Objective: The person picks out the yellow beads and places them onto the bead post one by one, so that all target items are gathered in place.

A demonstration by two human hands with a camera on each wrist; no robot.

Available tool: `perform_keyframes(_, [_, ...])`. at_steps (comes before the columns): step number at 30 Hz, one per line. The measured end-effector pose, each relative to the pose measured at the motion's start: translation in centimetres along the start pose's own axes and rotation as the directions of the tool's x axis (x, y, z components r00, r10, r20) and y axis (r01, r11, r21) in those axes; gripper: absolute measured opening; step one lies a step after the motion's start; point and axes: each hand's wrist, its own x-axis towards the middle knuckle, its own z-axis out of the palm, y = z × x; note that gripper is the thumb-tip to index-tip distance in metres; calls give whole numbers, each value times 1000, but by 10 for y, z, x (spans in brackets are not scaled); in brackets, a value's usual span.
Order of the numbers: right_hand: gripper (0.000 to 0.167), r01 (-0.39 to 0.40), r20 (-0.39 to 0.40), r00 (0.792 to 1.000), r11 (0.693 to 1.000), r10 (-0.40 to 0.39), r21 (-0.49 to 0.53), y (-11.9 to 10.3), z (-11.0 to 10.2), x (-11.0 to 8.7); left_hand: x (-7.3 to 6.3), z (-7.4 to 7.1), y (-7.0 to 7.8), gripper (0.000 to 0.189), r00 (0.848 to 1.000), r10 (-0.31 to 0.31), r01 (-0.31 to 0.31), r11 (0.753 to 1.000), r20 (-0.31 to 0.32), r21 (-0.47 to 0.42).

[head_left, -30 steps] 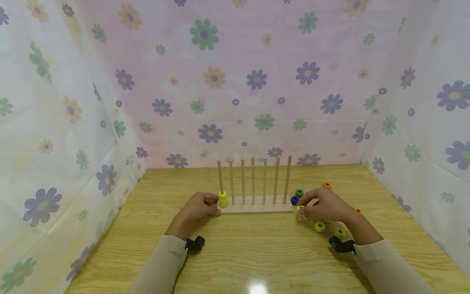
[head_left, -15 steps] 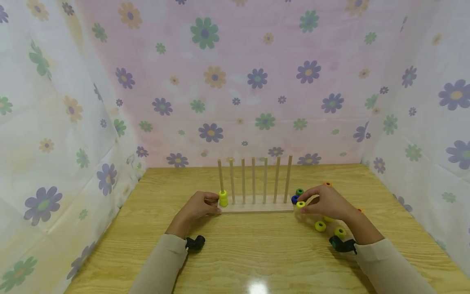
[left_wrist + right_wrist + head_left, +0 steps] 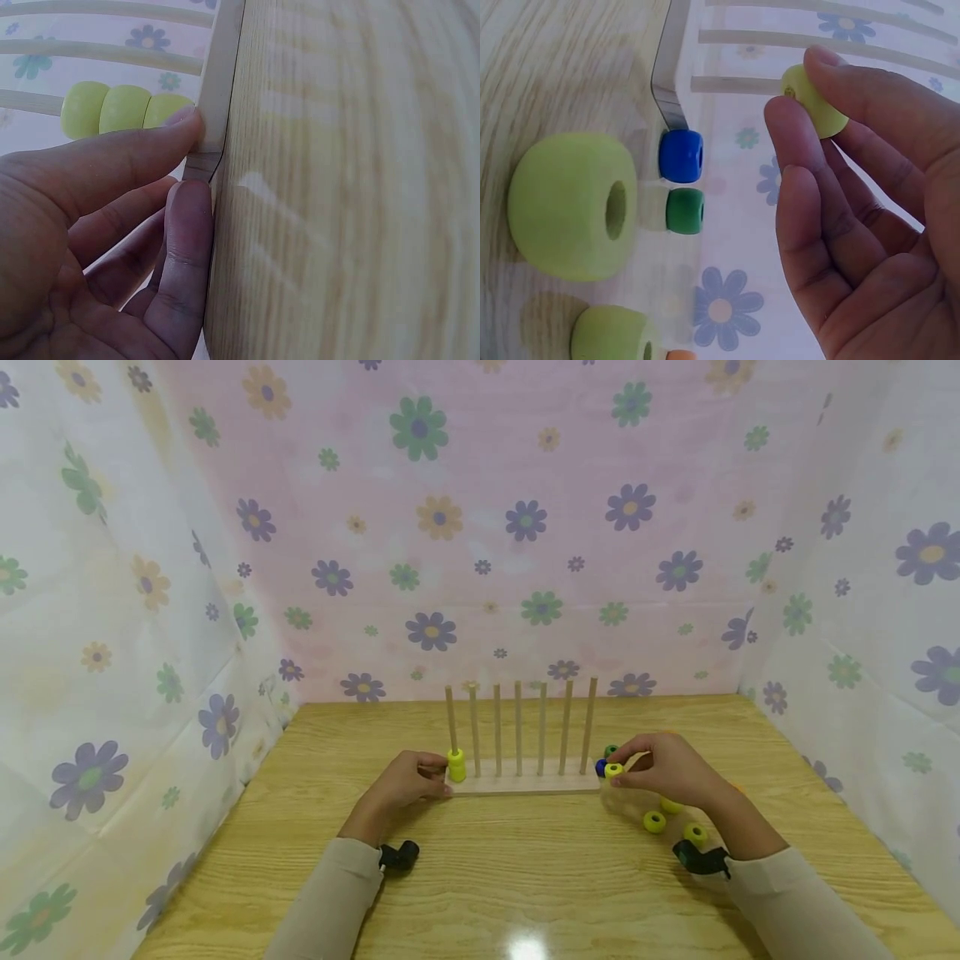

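Observation:
A wooden peg rack (image 3: 525,777) with several upright pegs stands on the table. Three yellow beads (image 3: 124,109) are stacked on its leftmost peg. My left hand (image 3: 405,781) grips the left end of the rack's base, thumb on its edge and fingers at the corner. Beyond the rack's right end, my right hand (image 3: 667,770) pinches a yellow bead (image 3: 821,105) between thumb and fingertips, raised off the table with its hole showing. Just behind that bead, a blue bead (image 3: 681,156) and a green bead (image 3: 685,211) lie by the rack's right end.
Loose yellow beads (image 3: 654,822) lie on the wooden table (image 3: 487,868) near the right wrist. An orange bead (image 3: 681,355) is partly visible in the right wrist view. Flowered cloth (image 3: 480,527) walls off the back and both sides.
My right hand has lifted the yellow bead slightly off the table beside the blue bead. My left hand stays in place on the rack's base.

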Motion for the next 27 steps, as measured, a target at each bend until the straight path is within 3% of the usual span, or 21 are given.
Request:
perform_keyframes(11, [25,68,-66,995,995,-73,-74,-19,-2,2,-3,-2,3,54,1000,-22,22,1000,-7,-11])
perform_keyframes(18, [25,62,-85,994,991,-72,-119,-24,-8,5,-2,-3,4,55,1000,-18,18,1000,-4,-11])
perform_keyframes(27, [25,91,-100,990,990,-102,-108,-37,-16,11,2,0,0,56,1000,-10,10,1000,-4,12])
